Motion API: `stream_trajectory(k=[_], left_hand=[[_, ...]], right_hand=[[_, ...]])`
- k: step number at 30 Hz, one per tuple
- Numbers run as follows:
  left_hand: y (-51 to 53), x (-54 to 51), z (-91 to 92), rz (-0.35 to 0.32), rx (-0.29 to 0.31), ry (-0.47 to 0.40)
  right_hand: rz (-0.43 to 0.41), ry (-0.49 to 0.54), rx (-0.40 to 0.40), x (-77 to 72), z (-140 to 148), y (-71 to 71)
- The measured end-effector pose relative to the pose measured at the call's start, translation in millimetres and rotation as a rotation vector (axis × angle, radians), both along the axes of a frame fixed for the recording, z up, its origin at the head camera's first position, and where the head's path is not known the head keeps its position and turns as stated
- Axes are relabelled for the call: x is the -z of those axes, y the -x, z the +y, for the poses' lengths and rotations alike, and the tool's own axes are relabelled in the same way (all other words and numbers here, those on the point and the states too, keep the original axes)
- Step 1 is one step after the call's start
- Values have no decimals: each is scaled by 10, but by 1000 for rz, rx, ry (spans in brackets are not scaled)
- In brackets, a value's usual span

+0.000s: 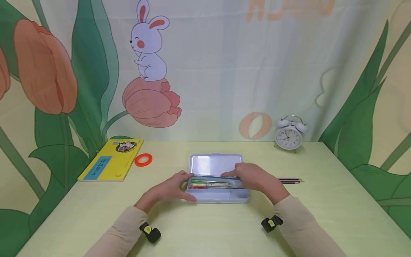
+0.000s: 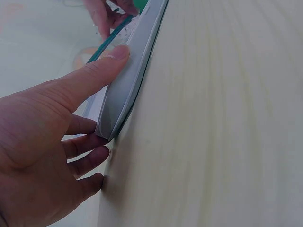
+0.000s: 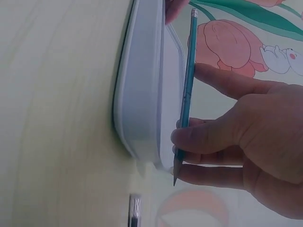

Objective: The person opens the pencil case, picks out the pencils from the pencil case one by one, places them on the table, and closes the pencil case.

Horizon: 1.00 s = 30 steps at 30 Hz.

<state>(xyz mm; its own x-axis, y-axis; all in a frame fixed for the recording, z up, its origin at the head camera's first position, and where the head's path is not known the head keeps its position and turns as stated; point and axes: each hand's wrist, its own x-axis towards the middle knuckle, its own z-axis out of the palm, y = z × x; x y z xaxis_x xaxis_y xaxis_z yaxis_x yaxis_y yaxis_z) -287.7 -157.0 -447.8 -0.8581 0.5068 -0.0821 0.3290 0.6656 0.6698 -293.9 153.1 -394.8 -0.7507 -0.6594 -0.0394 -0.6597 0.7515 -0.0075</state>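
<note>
A pale lilac pencil case [image 1: 212, 195] lies on the table with its lid [image 1: 213, 164] raised at the back. Several pens [image 1: 210, 185], with green, white and red parts, lie in its middle compartment. At the left end, my left hand [image 1: 171, 187] grips the case, thumb on the front rim and fingers against the side. My right hand [image 1: 253, 175] pinches a teal pencil [image 3: 188, 85] between thumb and fingers, over the case. In the right wrist view, the pencil's sharpened tip points down and its eraser end up.
Several pencils [image 1: 290, 180] lie on the table to the right of the case, partly behind my right hand. A white alarm clock [image 1: 288, 138] stands at the back right. At the left are a yellow book [image 1: 110, 160] and an orange tape roll [image 1: 138, 162].
</note>
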Motion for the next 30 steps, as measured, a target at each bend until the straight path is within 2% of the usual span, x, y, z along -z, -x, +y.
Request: stream_trajectory(k=[6,13,22,30], left_hand=[[-9,-17,-3,1,-7,4],[3,1,-26,6,-5,6],[-2,-6,-8,12,18,-12],[-15,-35,11,9,15,-10]], right_hand=[[7,26,40,-68,252,-57],[-20,140,-18,-47,624,-81],[-115,244,34,16,1091,-156],[-215,273,108,35,1435,-173]])
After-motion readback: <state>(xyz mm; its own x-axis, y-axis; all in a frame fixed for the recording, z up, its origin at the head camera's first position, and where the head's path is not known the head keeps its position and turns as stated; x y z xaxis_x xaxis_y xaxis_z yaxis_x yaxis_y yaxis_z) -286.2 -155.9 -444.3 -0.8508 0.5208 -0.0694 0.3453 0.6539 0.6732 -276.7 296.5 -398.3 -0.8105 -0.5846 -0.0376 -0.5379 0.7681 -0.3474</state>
